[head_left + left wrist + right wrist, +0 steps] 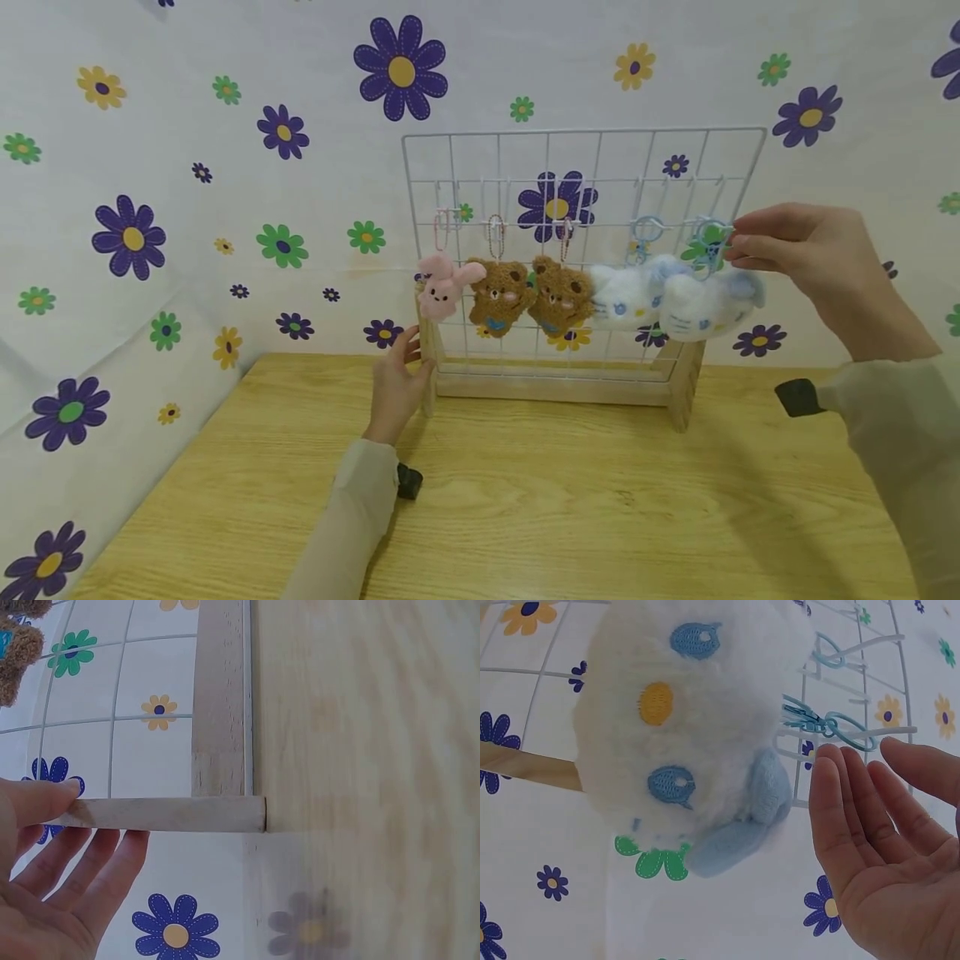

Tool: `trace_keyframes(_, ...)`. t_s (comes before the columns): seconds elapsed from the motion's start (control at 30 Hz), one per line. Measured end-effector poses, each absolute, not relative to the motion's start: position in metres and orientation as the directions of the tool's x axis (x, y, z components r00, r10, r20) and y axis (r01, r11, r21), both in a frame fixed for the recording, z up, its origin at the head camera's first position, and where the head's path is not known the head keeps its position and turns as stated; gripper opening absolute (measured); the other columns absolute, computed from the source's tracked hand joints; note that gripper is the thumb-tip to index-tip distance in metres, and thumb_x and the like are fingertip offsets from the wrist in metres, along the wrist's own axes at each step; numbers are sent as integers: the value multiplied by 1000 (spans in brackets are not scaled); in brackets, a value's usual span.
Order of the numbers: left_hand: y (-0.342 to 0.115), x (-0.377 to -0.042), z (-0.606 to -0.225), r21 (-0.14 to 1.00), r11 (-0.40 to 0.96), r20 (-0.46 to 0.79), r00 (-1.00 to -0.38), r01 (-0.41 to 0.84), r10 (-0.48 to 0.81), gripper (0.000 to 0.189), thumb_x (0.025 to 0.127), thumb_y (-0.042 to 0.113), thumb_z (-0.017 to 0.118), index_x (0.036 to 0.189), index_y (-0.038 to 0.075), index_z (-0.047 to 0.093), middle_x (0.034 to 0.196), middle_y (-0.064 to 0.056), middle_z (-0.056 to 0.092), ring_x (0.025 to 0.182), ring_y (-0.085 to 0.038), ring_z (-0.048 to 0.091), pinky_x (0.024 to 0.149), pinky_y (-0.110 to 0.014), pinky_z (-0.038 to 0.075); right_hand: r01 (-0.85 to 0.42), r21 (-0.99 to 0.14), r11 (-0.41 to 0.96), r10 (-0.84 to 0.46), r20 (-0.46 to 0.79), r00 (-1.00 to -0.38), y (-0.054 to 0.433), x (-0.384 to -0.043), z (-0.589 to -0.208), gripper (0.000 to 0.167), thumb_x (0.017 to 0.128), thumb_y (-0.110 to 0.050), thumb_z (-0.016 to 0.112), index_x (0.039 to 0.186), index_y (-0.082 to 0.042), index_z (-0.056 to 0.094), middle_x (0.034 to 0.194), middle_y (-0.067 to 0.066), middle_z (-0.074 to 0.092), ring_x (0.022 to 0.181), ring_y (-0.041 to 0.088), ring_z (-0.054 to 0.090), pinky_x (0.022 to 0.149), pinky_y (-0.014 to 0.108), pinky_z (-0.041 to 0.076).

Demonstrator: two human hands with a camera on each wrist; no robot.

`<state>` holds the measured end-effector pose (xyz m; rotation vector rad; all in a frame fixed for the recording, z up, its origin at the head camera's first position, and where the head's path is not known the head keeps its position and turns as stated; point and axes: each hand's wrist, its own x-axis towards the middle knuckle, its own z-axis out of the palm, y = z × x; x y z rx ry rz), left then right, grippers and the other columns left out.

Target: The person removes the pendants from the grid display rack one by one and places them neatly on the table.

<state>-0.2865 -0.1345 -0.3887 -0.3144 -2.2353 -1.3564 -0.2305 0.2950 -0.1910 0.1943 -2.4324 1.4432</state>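
My left hand point(396, 387) grips the left wooden leg of a display stand point(555, 389); in the left wrist view, its thumb lies on one side of the leg point(169, 814) and the fingers on the other. Beside the blue ring point(853, 732) of the rightmost white plush keychain point(622, 750) is my right hand point(892, 855), fingers extended, thumb slightly apart. That ring hangs over a white hook, its outline visible near the fingertips. The plush has blue embroidered eyes, a yellow nose and a blue bow.
On the white wire grid point(585, 133) also hang a pink bunny keychain point(441, 292), two brown bear keychains point(498, 296) and another white plush keychain point(622, 296). The stand rests on a wood-grain table point(570, 500), before a flower-patterned backdrop point(315, 192).
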Motion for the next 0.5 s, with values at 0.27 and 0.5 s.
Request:
trace_keyframes(0.27,-137,-286,-387,770,466,525,-848,437,-72,52,89,-11,69,138,-3,54,123,-29,66,106,-43,67,85,-55,58,-200,-826,526,48,264,-963,287,-239,-186,41,101,-25,64,134,-1,59,97,-21,69,89,-1,69,113,44,36)
trace_keyframes(0.5,-134,-285,-388,770,454,528,-847,449,-58,51,89,-12,69,137,-5,55,122,-30,66,104,-43,68,86,-54,58,-164,-854,494,94,239,-966,288,-239,-187,40,101,-23,64,132,2,60,89,-21,69,82,-2,69,116,60,21)
